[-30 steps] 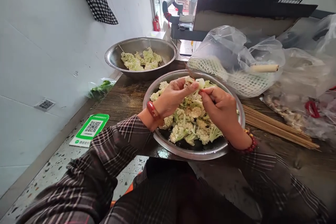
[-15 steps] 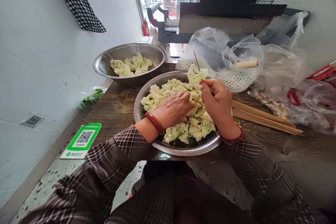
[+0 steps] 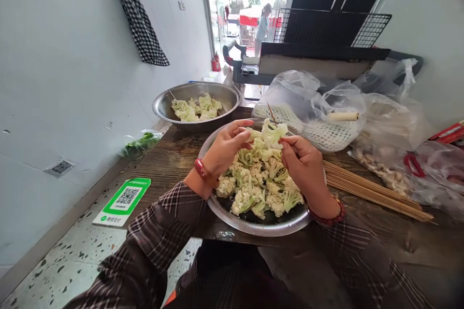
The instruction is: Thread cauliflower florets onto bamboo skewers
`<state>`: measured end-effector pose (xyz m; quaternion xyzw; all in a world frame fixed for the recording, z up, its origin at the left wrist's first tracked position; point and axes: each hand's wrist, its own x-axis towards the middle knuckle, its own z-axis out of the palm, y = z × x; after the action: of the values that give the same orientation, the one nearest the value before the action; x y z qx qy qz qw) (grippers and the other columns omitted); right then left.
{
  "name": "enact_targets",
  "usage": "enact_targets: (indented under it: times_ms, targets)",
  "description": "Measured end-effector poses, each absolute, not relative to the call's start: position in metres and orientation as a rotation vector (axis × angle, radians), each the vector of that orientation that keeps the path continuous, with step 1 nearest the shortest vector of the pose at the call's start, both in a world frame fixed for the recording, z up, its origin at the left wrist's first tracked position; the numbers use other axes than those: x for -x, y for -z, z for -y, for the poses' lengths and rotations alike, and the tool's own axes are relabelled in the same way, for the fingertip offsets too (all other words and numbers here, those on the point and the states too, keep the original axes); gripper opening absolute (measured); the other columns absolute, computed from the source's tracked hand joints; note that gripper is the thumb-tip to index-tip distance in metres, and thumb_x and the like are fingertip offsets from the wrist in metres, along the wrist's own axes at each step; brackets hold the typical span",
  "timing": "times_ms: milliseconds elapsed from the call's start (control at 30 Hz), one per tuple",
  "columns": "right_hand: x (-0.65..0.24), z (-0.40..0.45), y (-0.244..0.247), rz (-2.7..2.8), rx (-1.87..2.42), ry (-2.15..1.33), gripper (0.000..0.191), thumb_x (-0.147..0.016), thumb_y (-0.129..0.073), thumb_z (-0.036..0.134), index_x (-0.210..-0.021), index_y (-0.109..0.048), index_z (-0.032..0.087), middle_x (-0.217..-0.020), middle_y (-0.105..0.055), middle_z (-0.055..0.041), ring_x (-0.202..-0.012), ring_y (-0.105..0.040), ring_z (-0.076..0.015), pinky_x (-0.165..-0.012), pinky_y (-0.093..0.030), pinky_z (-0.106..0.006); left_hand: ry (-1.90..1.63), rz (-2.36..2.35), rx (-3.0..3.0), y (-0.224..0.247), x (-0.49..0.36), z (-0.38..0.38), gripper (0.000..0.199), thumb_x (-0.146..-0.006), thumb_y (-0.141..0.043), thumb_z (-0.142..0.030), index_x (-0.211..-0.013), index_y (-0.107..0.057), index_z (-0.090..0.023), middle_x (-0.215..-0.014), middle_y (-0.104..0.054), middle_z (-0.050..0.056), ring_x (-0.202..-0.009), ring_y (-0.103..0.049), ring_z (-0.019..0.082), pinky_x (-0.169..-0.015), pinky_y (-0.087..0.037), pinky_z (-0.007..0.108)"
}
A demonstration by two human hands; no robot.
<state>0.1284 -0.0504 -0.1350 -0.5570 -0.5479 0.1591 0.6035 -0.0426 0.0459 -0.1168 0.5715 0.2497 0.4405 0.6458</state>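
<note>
My right hand (image 3: 301, 157) is closed in a pinch around a bamboo skewer (image 3: 271, 112), whose tip points up and slightly left. A pale cauliflower floret (image 3: 274, 134) is threaded on the skewer just above the fingertips. My left hand (image 3: 226, 147) is raised over the left side of the metal bowl (image 3: 250, 226), thumb and forefinger around a piece of cauliflower (image 3: 250, 131) mostly hidden by the fingers. Many loose cauliflower florets (image 3: 250, 193) fill this bowl, below both hands.
Behind on the left, a second metal bowl (image 3: 163, 110) holds skewered cauliflower (image 3: 197, 107). Bamboo skewers (image 3: 377, 190) lie right of the near bowl. Plastic bags (image 3: 395, 116) and a white basket (image 3: 326, 137) crowd the back right. A green QR-code sign (image 3: 125, 200) stands at the left edge.
My left hand has lifted out of the florets and moved up beside the skewer. My right hand still holds the skewer with its floret. The camera view has tilted up.
</note>
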Motion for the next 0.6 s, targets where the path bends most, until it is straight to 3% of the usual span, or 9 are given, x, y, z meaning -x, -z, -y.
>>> enact_targets:
  times_ms: [167,267,433,600]
  targets:
    - [-0.1261,0.0523,0.1355,1.348,1.307,-0.379,0.021,-0.092,-0.057,0.036,-0.089,-0.068,0.018,-0.054,-0.052,0.0055,-0.047,-0.044,-0.0107,-0.049,-0.035,-0.025,-1.090,-0.491,-0.967,0.1171,0.0444,-0.0486,0.027,-0.072,-0.072,-0.013,-0.099,-0.070,-0.014,-0.094,-0.071,0.004,-0.083,-0.067,0.012,-0.086,-0.056,0.030]
    - [-0.1253,0.0510,0.1366,1.456,1.337,-0.330,0.021,-0.091,-0.057,0.035,-0.088,-0.070,0.018,-0.055,-0.053,0.0045,-0.050,-0.047,-0.0116,-0.051,-0.037,-0.025,-1.107,-0.464,-0.910,0.1182,0.0440,-0.0509,0.025,-0.071,-0.068,-0.008,-0.096,-0.071,-0.013,-0.091,-0.072,0.005,-0.085,-0.067,0.012,-0.087,-0.055,0.027]
    - [-0.1246,0.0483,0.1386,1.550,1.378,-0.295,0.023,-0.091,-0.056,0.035,-0.086,-0.071,0.018,-0.057,-0.057,0.0031,-0.051,-0.049,-0.0120,-0.052,-0.037,-0.025,-1.049,-0.447,-1.007,0.1208,0.0442,-0.0503,0.021,-0.075,-0.076,-0.022,-0.092,-0.068,-0.014,-0.091,-0.072,0.005,-0.083,-0.067,0.014,-0.077,-0.053,0.026]
    - [-0.1236,0.0477,0.1392,1.570,1.370,-0.299,0.022,-0.090,-0.056,0.033,-0.085,-0.071,0.018,-0.059,-0.060,0.0021,-0.052,-0.050,-0.0120,-0.052,-0.037,-0.025,-1.070,-0.533,-1.178,0.1253,0.0443,-0.0508,0.030,-0.068,-0.085,-0.033,-0.079,-0.063,-0.015,-0.084,-0.068,0.003,-0.074,-0.060,0.011,-0.068,-0.046,0.023]
